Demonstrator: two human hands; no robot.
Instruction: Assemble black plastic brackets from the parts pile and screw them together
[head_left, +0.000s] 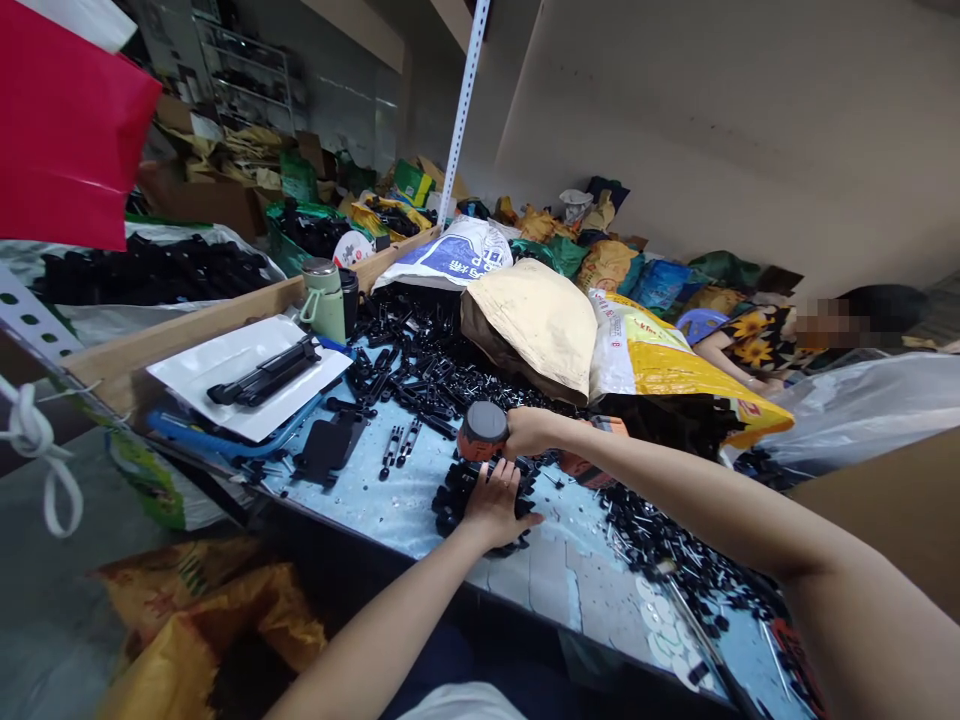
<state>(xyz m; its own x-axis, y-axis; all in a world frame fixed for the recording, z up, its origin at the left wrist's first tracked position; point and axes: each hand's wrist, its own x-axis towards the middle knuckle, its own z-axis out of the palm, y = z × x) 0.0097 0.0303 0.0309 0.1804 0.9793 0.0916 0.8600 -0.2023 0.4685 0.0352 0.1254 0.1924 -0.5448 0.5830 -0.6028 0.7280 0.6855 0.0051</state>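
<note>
My left hand lies with its fingers spread on a cluster of black plastic parts near the table's front edge. Just above it, my right hand is wrapped round an orange and black power tool. The tool's round dark end faces up, and its working tip is hidden. Two small black pieces lie side by side to the left of the cluster. Behind the tool spreads a heap of loose black parts.
At the left are a white tray with black parts on it and a green bottle. Sacks stand behind the hands. Screws and black pieces are strewn at the right. A person is at the far right.
</note>
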